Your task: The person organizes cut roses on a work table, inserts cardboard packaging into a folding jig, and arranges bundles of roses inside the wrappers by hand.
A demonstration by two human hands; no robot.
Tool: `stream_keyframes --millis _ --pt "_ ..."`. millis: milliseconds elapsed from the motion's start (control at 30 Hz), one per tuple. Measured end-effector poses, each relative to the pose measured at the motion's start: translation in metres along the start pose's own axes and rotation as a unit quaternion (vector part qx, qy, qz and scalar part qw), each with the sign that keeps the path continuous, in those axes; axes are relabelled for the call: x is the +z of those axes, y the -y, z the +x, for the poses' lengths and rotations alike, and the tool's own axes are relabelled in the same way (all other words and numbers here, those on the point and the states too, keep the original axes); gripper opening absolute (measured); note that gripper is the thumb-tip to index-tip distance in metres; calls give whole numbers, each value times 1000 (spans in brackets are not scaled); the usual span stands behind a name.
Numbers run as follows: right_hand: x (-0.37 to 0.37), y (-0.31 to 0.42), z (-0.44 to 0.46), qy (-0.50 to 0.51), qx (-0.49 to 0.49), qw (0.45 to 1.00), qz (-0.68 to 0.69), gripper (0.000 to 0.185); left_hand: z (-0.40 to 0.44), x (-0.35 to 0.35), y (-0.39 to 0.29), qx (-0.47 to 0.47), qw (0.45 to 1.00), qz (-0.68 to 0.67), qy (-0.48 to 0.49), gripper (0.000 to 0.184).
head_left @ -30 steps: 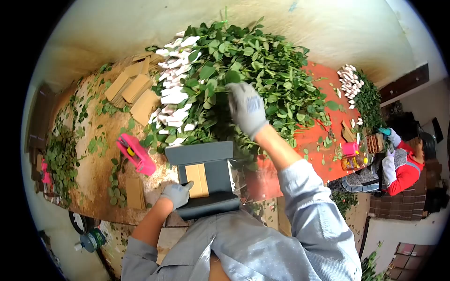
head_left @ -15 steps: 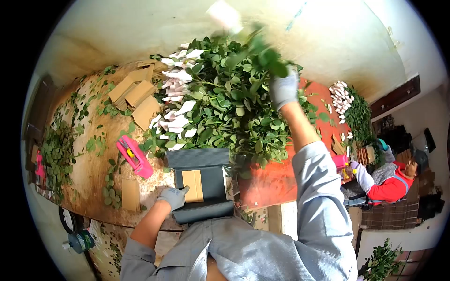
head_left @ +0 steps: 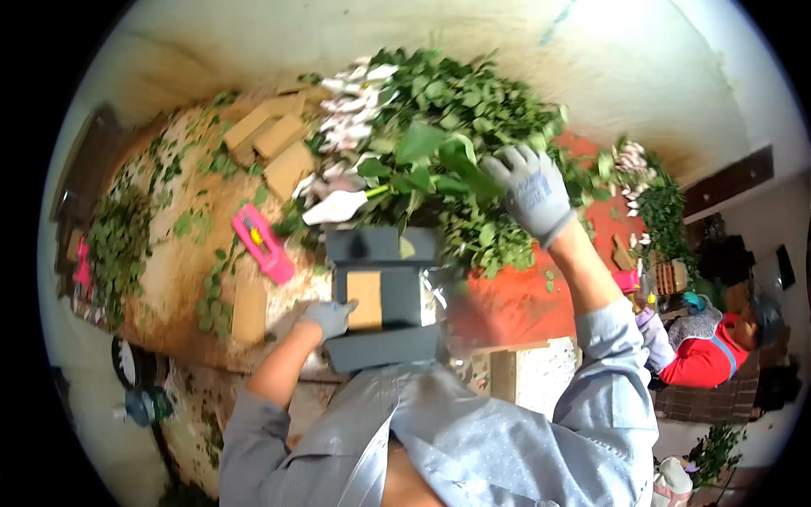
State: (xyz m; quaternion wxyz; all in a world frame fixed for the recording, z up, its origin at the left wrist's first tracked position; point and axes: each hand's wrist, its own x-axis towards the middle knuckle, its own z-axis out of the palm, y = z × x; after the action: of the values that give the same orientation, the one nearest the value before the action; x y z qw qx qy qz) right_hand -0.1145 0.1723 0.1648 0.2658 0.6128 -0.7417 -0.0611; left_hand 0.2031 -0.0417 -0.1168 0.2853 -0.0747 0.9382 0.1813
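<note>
My right hand (head_left: 536, 193), in a grey glove, is raised over the heap of leafy stems (head_left: 473, 106). Its fingers curl around the stem of a single flower (head_left: 336, 207), whose head is wrapped in white and points left; leaves hide part of the stem. In front of me sits a dark folding tray (head_left: 401, 297) with a brown cardboard piece (head_left: 364, 291) lying inside. My left hand (head_left: 328, 319), also gloved, is at the tray's left edge, its fingertips gripping the cardboard's edge. Several other white-wrapped flower heads (head_left: 346, 131) lie at the heap's left end.
A pink tool (head_left: 263, 245) and a cardboard stack (head_left: 249, 311) lie left of the tray. More cardboard pieces (head_left: 283, 135) are behind. Loose leaves (head_left: 118, 245) cover the far left. Beyond the red tabletop (head_left: 498, 304), a co-worker in red (head_left: 701, 359) sits at the right.
My right hand has come down from the back with the flower, whose wrapped head now hangs lower and nearer the tray. The left hand stays at the cardboard. The view has shifted slightly.
</note>
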Motion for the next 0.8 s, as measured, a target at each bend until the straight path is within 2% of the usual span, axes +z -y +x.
stream_keyframes --millis 33,100,167,200,233,300,367,433,500,533,600,633,667,767,800 --pt "-6 22 -9 74 18 995 60 32 0 0 -1 -10 1000 -11 15 55" --pt "7 66 -37 176 13 982 75 30 -2 -3 -1 -8 1000 0 22 57" --pt "30 104 -69 219 -19 968 122 30 -8 -14 -5 -16 1000 5 17 50" --pt "40 121 -77 290 -29 947 135 29 -6 -6 0 -15 988 -129 -78 44" --pt "66 135 -95 307 -28 939 152 37 -16 -35 -13 9 998 -53 -26 38" --pt "102 154 -109 359 -27 916 175 34 23 53 34 12 992 -92 -91 40" --pt "147 170 -129 375 -21 906 195 30 1 8 10 13 999 -31 -31 52" --pt "159 175 -132 390 -10 896 213 26 -3 -9 2 -12 998 -41 44 57" --pt "166 183 -132 447 -19 877 176 21 -1 -6 4 -12 998 -36 48 58" --pt "149 185 -117 457 19 872 175 22 -1 -3 4 -14 998 -36 47 60" --pt "101 178 -73 472 -14 855 217 22 1 -8 1 -18 997 -27 64 60" --pt "108 184 -72 351 -47 908 224 23 0 -11 -1 -22 997 -18 74 61" --pt "116 191 -68 343 -30 887 308 27 -1 -13 -3 -21 996 -18 81 61" --pt "119 216 -23 357 -48 854 376 51 -1 -16 -3 -14 997 -9 70 57" --pt "138 231 -21 346 -44 858 377 53 -2 -15 0 5 999 -14 33 51"
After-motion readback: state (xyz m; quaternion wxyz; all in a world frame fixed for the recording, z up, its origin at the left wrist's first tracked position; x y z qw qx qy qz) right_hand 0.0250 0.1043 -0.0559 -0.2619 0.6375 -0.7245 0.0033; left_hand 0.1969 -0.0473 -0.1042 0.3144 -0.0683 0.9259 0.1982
